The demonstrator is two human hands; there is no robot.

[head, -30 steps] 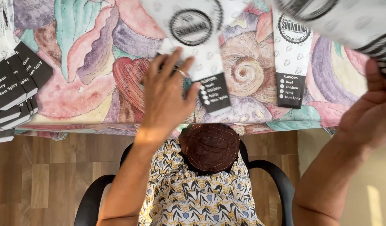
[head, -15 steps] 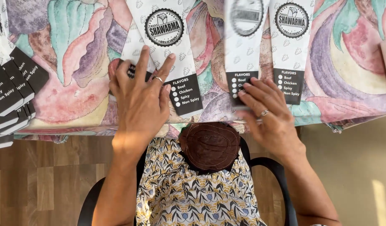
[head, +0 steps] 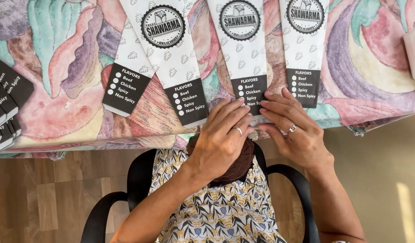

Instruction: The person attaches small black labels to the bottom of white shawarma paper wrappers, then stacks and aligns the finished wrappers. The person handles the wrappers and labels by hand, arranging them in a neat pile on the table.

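- While both my hands lie at the near edge of the table, my left hand rests flat, fingers close together, tips on the bottom edge of the white paper sleeve; nothing is pinched
- my right hand lies just beside it, fingers slightly fanned, pressing the same sleeve's dark lower panel
- three similar sleeves lie alongside on the patterned cloth; a dark-ended stack sits at the left edge
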